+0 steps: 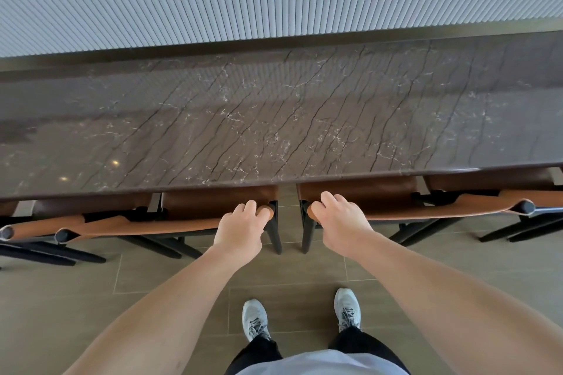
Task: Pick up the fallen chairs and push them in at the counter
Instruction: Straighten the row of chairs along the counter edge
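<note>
Two chairs with brown leather seats and black frames stand upright, their seats partly under the dark marble counter (274,119). My left hand (242,227) grips the right end of the left chair's (146,227) leather backrest. My right hand (341,222) grips the left end of the right chair's (411,211) backrest. A narrow gap of floor separates the two chairs between my hands.
Another chair (27,231) stands at the far left and one more chair (524,207) at the far right, both at the counter. A ribbed white wall panel (274,0) runs behind the counter. Brown floor tiles (91,289) surround my grey shoes (254,318).
</note>
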A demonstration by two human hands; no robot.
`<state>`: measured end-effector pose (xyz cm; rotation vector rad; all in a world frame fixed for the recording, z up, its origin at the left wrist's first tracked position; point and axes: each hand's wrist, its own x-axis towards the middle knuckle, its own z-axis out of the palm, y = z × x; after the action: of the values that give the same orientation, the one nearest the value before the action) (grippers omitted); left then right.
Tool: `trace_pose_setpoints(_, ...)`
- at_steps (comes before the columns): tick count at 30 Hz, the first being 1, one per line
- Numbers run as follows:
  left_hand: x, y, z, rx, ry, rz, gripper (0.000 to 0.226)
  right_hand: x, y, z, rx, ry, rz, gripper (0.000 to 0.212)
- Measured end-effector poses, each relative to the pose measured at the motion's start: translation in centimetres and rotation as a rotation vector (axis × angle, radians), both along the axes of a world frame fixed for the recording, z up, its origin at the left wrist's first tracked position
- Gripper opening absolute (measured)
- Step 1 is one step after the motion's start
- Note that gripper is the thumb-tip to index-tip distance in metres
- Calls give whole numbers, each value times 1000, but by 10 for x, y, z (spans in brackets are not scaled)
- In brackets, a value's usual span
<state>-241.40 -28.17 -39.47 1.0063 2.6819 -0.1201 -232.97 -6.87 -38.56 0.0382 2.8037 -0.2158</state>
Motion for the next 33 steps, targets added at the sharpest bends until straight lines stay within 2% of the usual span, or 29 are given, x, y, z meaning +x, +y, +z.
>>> trace_pose_setpoints(17,6,18,0,2,-42,46,27,-6,3,-2,-18,-4,24,30)
trace_pose_setpoints(25,8,22,4,-40,3,16,34,-5,5,-2,-13,-19,50,32)
trace_pose_setpoints(30,12,22,1,-32,48,59,30,-6,4,2,-6,-20,68,40)
trace_pose_setpoints(33,10,21,2,11,-14,83,31,-8,6,5,-37,-43,77,37)
